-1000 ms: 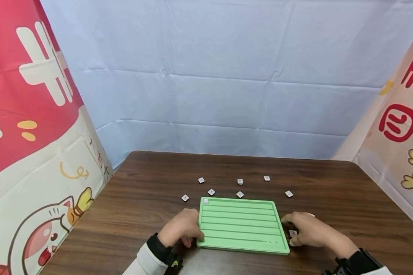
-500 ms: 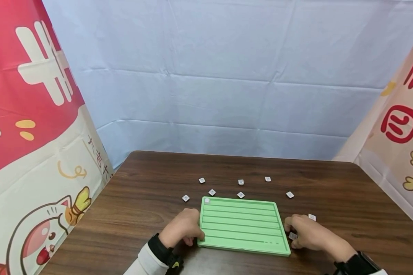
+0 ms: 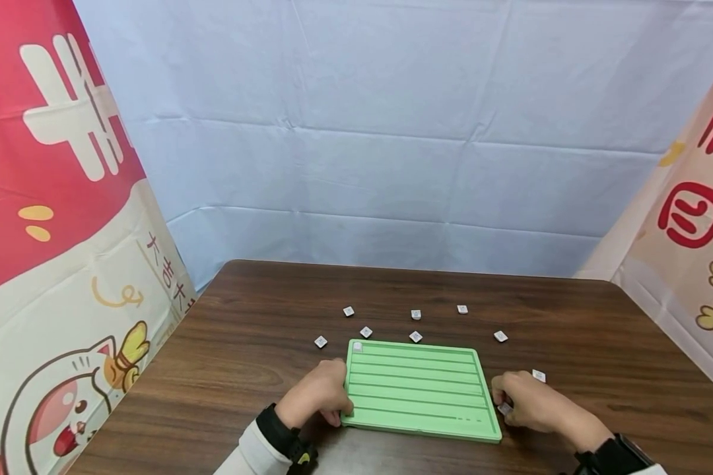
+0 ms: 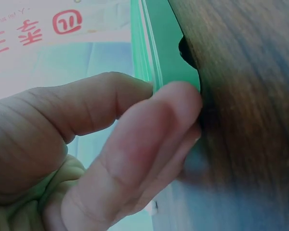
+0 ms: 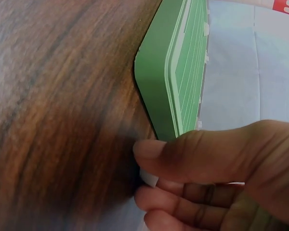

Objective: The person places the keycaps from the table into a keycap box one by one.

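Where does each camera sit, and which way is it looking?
Head: on the person's head, looking forward and down at the green board and table; the left hand, right hand and sleeves show.
Left wrist: on that wrist, facing rightward along the board's edge; the left fingers show.
Right wrist: on that wrist, facing leftward past a white tile; the right fingers show.
Shared: both wrist views show the board and table, from opposite sides.

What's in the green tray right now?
One white tile lies in the far left corner of the green tray. The left hand covers part of its left rim, so that spot can't be seen.
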Tool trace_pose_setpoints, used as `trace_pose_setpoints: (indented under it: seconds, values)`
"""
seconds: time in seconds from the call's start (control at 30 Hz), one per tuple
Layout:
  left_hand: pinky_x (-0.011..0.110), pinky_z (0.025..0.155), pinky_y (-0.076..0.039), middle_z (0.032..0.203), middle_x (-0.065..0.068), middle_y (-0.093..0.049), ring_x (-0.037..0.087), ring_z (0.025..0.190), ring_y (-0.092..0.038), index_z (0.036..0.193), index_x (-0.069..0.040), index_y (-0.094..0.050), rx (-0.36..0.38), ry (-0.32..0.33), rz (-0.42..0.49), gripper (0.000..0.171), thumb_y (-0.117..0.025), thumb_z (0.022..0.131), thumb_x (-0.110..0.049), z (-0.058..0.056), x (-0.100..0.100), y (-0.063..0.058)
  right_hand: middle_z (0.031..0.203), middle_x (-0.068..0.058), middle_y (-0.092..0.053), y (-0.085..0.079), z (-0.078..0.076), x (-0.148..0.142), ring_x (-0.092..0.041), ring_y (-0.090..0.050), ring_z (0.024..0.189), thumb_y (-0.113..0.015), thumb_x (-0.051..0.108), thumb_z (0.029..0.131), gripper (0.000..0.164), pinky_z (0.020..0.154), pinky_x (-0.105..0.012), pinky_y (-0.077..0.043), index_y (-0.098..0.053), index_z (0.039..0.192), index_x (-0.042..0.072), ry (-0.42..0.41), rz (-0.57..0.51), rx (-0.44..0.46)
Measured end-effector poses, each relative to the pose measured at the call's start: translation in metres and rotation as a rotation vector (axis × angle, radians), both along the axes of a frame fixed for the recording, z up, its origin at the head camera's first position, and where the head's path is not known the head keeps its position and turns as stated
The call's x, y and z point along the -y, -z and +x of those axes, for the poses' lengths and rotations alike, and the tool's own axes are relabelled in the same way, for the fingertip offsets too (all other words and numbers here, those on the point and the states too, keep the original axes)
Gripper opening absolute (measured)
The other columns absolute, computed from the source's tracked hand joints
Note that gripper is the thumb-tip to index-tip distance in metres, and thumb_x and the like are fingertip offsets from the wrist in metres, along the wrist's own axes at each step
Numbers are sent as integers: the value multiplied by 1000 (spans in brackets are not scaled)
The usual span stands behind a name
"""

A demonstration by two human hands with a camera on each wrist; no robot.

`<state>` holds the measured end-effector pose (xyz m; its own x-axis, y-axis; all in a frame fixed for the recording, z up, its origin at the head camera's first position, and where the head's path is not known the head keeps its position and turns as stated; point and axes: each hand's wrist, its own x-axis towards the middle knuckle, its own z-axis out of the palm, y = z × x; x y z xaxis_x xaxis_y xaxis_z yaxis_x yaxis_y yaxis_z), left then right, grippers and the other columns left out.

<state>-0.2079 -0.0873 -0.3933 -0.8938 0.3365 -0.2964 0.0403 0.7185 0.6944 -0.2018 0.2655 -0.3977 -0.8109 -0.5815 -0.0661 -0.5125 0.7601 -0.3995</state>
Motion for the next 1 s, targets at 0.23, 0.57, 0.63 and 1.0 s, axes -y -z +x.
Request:
trace_pose_setpoints:
  seconds: [0.23,0.57,0.63,1.0]
  values:
    - [32,37,-50,55,18,-56,19,34,-55,91,6,-47,12,-16,21,36,-70,65,12,0,0,-1,67,5,-45,-1,0,1,-7,-38,59,-63,-14,59,31,48,-24,-33,-53,72,12,-2,-9,30]
    - [33,38,-50,54,15,-56,17,35,-54,91,5,-50,-1,12,4,33,-68,65,12,1,1,-3,67,5,-45,-2,2,1,-7,-38,57,-59,-15,63,30,48,-24,-32,-54,74,12,11,-20,82]
    - [33,38,-50,51,14,-56,17,35,-55,89,4,-50,-4,8,1,31,-68,64,11,1,0,-3,66,5,-45,-3,2,0,-6,-37,57,-59,-15,63,30,48,-24,-32,-55,74,12,7,-24,84]
    - [33,38,-50,53,15,-56,18,35,-54,89,4,-50,-8,12,-6,30,-67,66,11,5,-1,-10,66,7,-46,-8,1,-4,-4,-40,58,-61,-11,64,27,50,-24,-35,-55,76,13,-15,-38,68]
